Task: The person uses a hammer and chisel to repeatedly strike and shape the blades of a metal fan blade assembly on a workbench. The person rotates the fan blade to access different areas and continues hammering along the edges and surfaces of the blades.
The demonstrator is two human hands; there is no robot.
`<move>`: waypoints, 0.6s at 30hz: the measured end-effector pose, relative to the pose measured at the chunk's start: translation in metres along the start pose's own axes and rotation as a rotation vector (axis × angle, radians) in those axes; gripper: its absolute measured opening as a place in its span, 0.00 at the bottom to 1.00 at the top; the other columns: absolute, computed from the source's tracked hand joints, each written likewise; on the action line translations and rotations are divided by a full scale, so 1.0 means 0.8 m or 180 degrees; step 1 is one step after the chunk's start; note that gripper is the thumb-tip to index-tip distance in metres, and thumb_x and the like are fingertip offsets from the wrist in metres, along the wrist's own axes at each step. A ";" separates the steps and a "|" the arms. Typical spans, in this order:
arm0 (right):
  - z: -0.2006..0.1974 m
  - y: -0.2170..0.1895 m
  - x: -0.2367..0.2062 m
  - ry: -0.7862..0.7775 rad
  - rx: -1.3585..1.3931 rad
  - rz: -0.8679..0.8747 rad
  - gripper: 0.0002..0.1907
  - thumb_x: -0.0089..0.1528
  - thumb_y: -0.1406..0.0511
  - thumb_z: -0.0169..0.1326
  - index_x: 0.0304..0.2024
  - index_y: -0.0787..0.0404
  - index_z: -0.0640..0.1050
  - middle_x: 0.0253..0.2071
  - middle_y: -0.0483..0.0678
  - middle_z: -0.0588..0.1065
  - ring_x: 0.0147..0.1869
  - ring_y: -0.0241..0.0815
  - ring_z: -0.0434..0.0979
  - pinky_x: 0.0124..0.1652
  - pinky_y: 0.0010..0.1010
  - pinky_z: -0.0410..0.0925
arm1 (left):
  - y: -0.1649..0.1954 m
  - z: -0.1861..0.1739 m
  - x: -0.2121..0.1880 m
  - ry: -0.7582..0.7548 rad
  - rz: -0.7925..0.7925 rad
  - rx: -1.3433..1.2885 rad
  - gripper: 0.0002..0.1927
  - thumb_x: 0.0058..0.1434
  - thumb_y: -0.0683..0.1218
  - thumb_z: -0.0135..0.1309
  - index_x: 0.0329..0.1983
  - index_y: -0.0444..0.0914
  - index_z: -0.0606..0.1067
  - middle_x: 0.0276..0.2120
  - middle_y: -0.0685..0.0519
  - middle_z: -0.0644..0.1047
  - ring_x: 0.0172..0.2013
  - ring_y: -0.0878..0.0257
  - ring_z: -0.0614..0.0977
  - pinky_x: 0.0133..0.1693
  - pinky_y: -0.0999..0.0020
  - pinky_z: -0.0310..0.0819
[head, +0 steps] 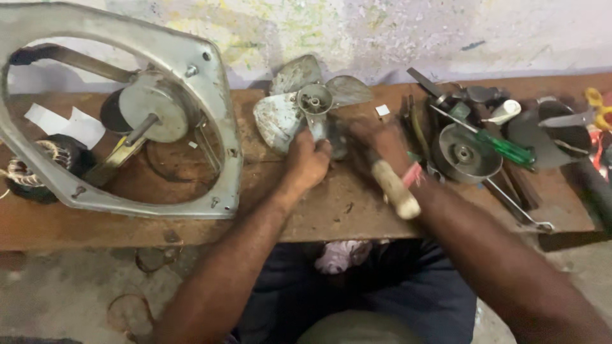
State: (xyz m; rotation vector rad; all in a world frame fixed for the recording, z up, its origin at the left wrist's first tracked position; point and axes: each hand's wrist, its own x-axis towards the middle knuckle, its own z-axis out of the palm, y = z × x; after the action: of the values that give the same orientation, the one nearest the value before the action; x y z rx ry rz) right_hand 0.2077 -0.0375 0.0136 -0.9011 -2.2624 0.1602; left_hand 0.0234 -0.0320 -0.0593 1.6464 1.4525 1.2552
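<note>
A grey metal fan blade assembly (pixel 299 102) with a round hub (pixel 315 100) stands on edge on the wooden bench (pixel 331 210). My left hand (pixel 307 160) grips its lower part just under the hub. My right hand (pixel 376 137), blurred, is closed around a tool with a pale wooden handle (pixel 395 189); the handle's butt points toward me and its working end is hidden behind my hand, close to the right of the blades.
A large metal fan frame with motor and shaft (pixel 153 114) lies at the left, a wound coil (pixel 25 169) beside it. At the right sit a round metal cap (pixel 464 154), a green-handled screwdriver (pixel 507 148), pliers, scissors (pixel 596 105) and other tools. A wall stands behind.
</note>
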 end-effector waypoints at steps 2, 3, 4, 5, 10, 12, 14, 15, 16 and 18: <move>-0.005 -0.003 0.003 -0.0044 -0.0056 0.0109 0.19 0.58 0.69 0.58 0.53 0.60 0.80 0.45 0.57 0.80 0.46 0.60 0.80 0.45 0.46 0.72 | 0.001 0.003 0.000 -0.0064 -0.0144 -0.0120 0.15 0.59 0.42 0.53 0.49 0.35 0.76 0.39 0.40 0.82 0.43 0.44 0.85 0.45 0.53 0.78; -0.006 -0.006 0.001 -0.0038 -0.0166 0.0083 0.19 0.57 0.69 0.58 0.52 0.60 0.80 0.45 0.57 0.80 0.46 0.61 0.80 0.45 0.47 0.72 | 0.001 0.003 0.000 -0.0102 -0.0323 -0.0260 0.15 0.59 0.43 0.52 0.49 0.35 0.76 0.39 0.41 0.82 0.42 0.45 0.86 0.43 0.53 0.79; -0.007 -0.007 0.002 -0.0056 -0.0257 0.0055 0.20 0.56 0.69 0.58 0.52 0.60 0.81 0.45 0.57 0.80 0.46 0.61 0.80 0.44 0.48 0.71 | 0.001 0.004 -0.001 -0.0128 -0.0530 -0.0400 0.15 0.59 0.43 0.51 0.49 0.36 0.76 0.39 0.42 0.82 0.41 0.47 0.87 0.42 0.54 0.80; -0.007 -0.008 0.000 0.0007 -0.0311 -0.0078 0.19 0.56 0.69 0.59 0.51 0.60 0.81 0.44 0.56 0.80 0.46 0.60 0.81 0.45 0.51 0.69 | 0.001 0.005 0.000 -0.0037 -0.0307 -0.0228 0.15 0.59 0.43 0.52 0.49 0.35 0.76 0.40 0.41 0.82 0.42 0.45 0.85 0.43 0.53 0.79; -0.002 -0.001 -0.008 -0.0089 -0.0029 0.0322 0.18 0.56 0.69 0.58 0.50 0.58 0.80 0.40 0.56 0.79 0.45 0.59 0.80 0.43 0.47 0.72 | 0.003 0.003 0.000 0.0004 -0.0320 0.0096 0.14 0.60 0.44 0.54 0.48 0.34 0.76 0.40 0.40 0.82 0.44 0.45 0.84 0.45 0.53 0.77; 0.000 0.004 -0.009 -0.0003 -0.0017 0.0140 0.19 0.56 0.69 0.59 0.51 0.59 0.80 0.41 0.56 0.79 0.45 0.60 0.79 0.43 0.47 0.71 | 0.005 0.002 -0.001 -0.0044 -0.0157 -0.0071 0.16 0.59 0.43 0.52 0.50 0.34 0.76 0.41 0.40 0.82 0.44 0.45 0.85 0.46 0.53 0.77; 0.001 0.006 -0.009 0.0083 -0.0059 -0.0074 0.19 0.55 0.69 0.59 0.51 0.60 0.80 0.40 0.56 0.79 0.44 0.60 0.80 0.42 0.49 0.70 | 0.007 -0.001 -0.002 -0.0092 -0.0130 -0.0091 0.17 0.59 0.43 0.52 0.51 0.34 0.76 0.41 0.40 0.82 0.45 0.45 0.84 0.47 0.53 0.76; 0.002 0.006 -0.009 0.0131 -0.0106 -0.0200 0.19 0.54 0.69 0.59 0.49 0.61 0.80 0.39 0.55 0.79 0.43 0.59 0.80 0.41 0.50 0.69 | 0.007 -0.003 -0.002 -0.0111 -0.0181 -0.0027 0.17 0.59 0.43 0.52 0.51 0.34 0.76 0.42 0.39 0.82 0.46 0.44 0.84 0.47 0.52 0.76; 0.002 0.006 -0.008 0.0171 -0.0140 -0.0315 0.19 0.53 0.69 0.60 0.48 0.61 0.80 0.38 0.54 0.80 0.41 0.59 0.81 0.41 0.50 0.68 | 0.007 -0.003 -0.003 -0.0137 -0.0250 0.0040 0.17 0.60 0.43 0.52 0.52 0.34 0.75 0.43 0.39 0.81 0.46 0.44 0.83 0.48 0.52 0.76; 0.002 0.006 -0.007 0.0122 0.0084 0.0099 0.17 0.56 0.71 0.57 0.48 0.60 0.82 0.37 0.56 0.79 0.41 0.58 0.81 0.39 0.46 0.71 | 0.007 -0.003 -0.001 -0.0047 -0.0218 0.0144 0.17 0.60 0.43 0.53 0.52 0.33 0.75 0.43 0.38 0.81 0.46 0.43 0.83 0.47 0.52 0.76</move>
State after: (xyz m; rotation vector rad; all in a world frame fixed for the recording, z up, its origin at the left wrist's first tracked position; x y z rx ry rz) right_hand 0.2123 -0.0375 0.0075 -0.9183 -2.2067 0.1849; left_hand 0.0237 -0.0346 -0.0537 1.6180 1.5256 1.1781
